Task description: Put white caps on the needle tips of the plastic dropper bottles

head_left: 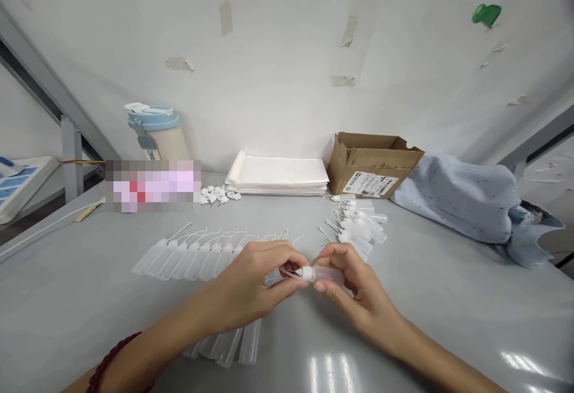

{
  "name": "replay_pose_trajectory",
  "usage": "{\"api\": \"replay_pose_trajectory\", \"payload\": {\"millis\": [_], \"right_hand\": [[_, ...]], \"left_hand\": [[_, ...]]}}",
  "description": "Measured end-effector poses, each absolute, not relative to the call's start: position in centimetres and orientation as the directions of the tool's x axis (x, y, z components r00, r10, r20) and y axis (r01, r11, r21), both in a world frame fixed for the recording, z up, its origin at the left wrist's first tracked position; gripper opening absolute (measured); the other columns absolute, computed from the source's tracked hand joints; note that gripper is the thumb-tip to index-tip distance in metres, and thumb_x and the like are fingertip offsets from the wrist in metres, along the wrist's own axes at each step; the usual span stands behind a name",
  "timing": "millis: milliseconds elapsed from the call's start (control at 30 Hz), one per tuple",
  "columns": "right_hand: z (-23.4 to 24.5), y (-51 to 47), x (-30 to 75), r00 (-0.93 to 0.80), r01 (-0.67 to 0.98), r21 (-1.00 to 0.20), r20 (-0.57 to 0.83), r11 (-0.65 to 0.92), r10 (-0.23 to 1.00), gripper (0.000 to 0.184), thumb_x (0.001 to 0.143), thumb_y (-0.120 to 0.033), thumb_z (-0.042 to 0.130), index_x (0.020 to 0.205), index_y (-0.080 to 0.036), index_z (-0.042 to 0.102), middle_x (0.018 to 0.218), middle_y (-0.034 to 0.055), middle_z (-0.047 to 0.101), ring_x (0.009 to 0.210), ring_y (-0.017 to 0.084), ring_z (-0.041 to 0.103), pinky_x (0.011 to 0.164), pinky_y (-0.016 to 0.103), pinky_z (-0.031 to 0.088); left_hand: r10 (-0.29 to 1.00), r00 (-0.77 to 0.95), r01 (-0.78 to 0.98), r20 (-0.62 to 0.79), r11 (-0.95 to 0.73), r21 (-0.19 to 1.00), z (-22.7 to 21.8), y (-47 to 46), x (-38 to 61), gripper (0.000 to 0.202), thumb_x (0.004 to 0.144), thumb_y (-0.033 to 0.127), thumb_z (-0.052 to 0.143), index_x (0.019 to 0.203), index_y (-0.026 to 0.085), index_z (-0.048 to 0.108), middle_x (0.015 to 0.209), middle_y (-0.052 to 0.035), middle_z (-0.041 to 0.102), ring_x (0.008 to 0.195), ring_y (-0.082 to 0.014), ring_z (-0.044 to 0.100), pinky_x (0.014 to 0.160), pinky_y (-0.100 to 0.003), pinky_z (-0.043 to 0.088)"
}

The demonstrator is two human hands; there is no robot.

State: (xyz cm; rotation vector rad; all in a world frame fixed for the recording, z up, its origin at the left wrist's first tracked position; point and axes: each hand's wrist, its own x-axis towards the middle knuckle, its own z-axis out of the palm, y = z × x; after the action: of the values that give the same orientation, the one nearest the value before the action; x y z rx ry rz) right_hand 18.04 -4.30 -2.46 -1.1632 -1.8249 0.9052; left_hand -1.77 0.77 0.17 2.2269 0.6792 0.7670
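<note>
Both hands meet over the middle of the grey table (67, 297). My right hand (354, 288) is closed round the body of a small clear plastic squeeze bottle (328, 274) lying sideways. My left hand (255, 285) pinches the white cap (307, 273) at the bottle's neck. A row of several finished bottles (192, 256) with thin white tips lies just beyond my left hand. More clear bottles (228, 345) lie under my left forearm. A loose pile of bottles (359, 225) sits beyond my right hand.
At the back stand a stack of white bags (280, 174), an open cardboard box (372, 163), a heap of small white caps (218, 194) and a blue-lidded tumbler (156, 130). A light blue cloth (466, 198) lies at the right. A white wall rises behind.
</note>
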Motion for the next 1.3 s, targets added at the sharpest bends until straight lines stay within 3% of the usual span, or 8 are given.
{"api": "replay_pose_trajectory", "payload": {"millis": [167, 267, 467, 667, 833, 1100, 1300], "right_hand": [[-2.8, -3.9, 18.4, -0.32, 0.553, -0.613, 0.469, 0.564, 0.823, 0.02, 0.089, -0.017, 0.049, 0.108, -0.022, 0.046, 0.085, 0.0018, 0.057, 0.065, 0.012, 0.051, 0.058, 0.023, 0.043], [-3.1, -3.8, 18.6, -0.332, 0.576, -0.552, 0.516, 0.603, 0.79, 0.023, 0.09, -0.014, 0.046, 0.112, -0.02, 0.044, 0.091, 0.0045, 0.057, 0.073, 0.014, 0.054, 0.064, 0.025, 0.045], [-2.9, -3.9, 18.5, -0.41, 0.546, -0.614, 0.397, 0.57, 0.821, 0.02, 0.091, -0.015, 0.04, 0.11, -0.019, 0.044, 0.088, 0.0045, 0.054, 0.072, 0.014, 0.053, 0.064, 0.027, 0.045], [-2.1, -4.3, 17.9, -0.432, 0.468, -0.731, 0.301, 0.497, 0.85, 0.013, 0.091, -0.02, 0.038, 0.098, -0.018, 0.048, 0.083, 0.0032, 0.055, 0.072, 0.014, 0.052, 0.065, 0.028, 0.043], [-2.6, -4.5, 17.6, -0.433, 0.472, -0.69, 0.361, 0.549, 0.826, 0.005, 0.089, -0.022, 0.046, 0.091, -0.018, 0.049, 0.075, -0.0001, 0.051, 0.063, 0.012, 0.049, 0.057, 0.024, 0.039], [-2.6, -4.5, 17.4, -0.346, 0.496, -0.636, 0.48, 0.591, 0.806, 0.011, 0.087, -0.016, 0.047, 0.08, -0.018, 0.054, 0.063, -0.0026, 0.046, 0.052, 0.01, 0.045, 0.048, 0.021, 0.035], [-2.3, -4.4, 18.2, -0.247, 0.548, -0.604, 0.545, 0.579, 0.802, 0.013, 0.086, -0.019, 0.05, 0.074, -0.018, 0.056, 0.059, -0.001, 0.049, 0.05, 0.011, 0.045, 0.045, 0.023, 0.035]], "left_hand": [[0.682, 0.638, 0.303, 0.358, -0.649, 0.697, 0.1, 0.9, -1.7, 0.007, 0.082, 0.018, 0.061, 0.087, 0.015, 0.064, 0.074, 0.0, 0.065, 0.065, -0.0107, 0.057, 0.063, -0.022, 0.046], [0.625, 0.622, 0.258, 0.472, -0.732, 0.63, 0.0, 1.0, -1.7, 0.009, 0.085, 0.015, 0.057, 0.087, 0.014, 0.066, 0.073, -0.0016, 0.064, 0.064, -0.0102, 0.056, 0.06, -0.022, 0.044], [0.578, 0.593, 0.255, 0.561, -0.795, 0.55, -0.3, 0.9, -1.4, 0.013, 0.086, 0.01, 0.054, 0.083, 0.013, 0.066, 0.074, -0.0035, 0.06, 0.068, -0.011, 0.054, 0.062, -0.022, 0.043], [0.646, 0.59, 0.151, 0.485, -0.678, 0.72, -0.3, 0.3, -0.7, 0.009, 0.084, 0.01, 0.057, 0.083, 0.013, 0.066, 0.075, -0.0033, 0.065, 0.069, -0.011, 0.057, 0.064, -0.022, 0.045], [0.692, 0.602, 0.091, 0.399, -0.556, 0.826, -0.1, -0.4, -0.2, 0.013, 0.082, 0.009, 0.058, 0.088, 0.014, 0.068, 0.079, -0.003, 0.068, 0.076, -0.0127, 0.058, 0.071, -0.024, 0.046], [0.711, 0.6, 0.106, 0.367, -0.524, 0.845, 0.1, -0.4, -0.1, 0.012, 0.083, 0.013, 0.059, 0.089, 0.017, 0.067, 0.08, -0.0014, 0.068, 0.078, -0.013, 0.058, 0.077, -0.026, 0.045], [0.874, 0.462, 0.382, 0.151, -0.35, 0.855, -0.2, -0.1, -0.5, 0.05, 0.079, 0.035, 0.064, 0.123, 0.022, 0.045, 0.099, -0.0033, 0.063, 0.086, -0.0173, 0.053, 0.081, -0.034, 0.044]]}}
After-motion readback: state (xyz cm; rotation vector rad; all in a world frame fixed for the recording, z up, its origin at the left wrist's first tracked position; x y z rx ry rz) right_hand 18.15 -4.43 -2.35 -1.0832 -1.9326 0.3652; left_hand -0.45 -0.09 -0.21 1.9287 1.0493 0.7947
